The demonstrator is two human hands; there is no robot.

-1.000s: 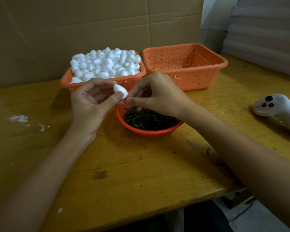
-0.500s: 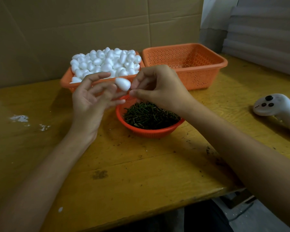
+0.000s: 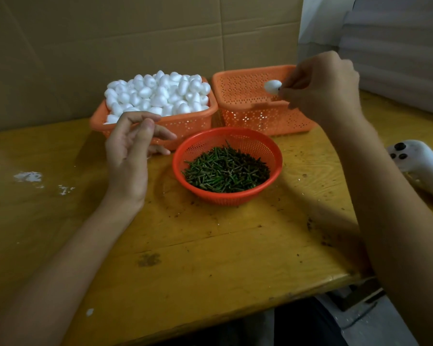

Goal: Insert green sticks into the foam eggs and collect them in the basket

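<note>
My right hand hovers over the right orange basket and pinches the stick end of a white foam egg, which hangs above the basket's inside. The stick itself is hidden by my fingers. My left hand floats palm-up and relaxed, holding nothing, in front of the left orange basket heaped with white foam eggs. A round red bowl of short green sticks sits at the table's middle, between my arms.
A white controller lies at the table's right edge. Cardboard walls stand behind the baskets. White foam crumbs mark the yellow wooden table at the left.
My right hand took the egg from my left hand and carried it right and back, over the right basket. My left hand let go and dropped lower, fingers loose.
</note>
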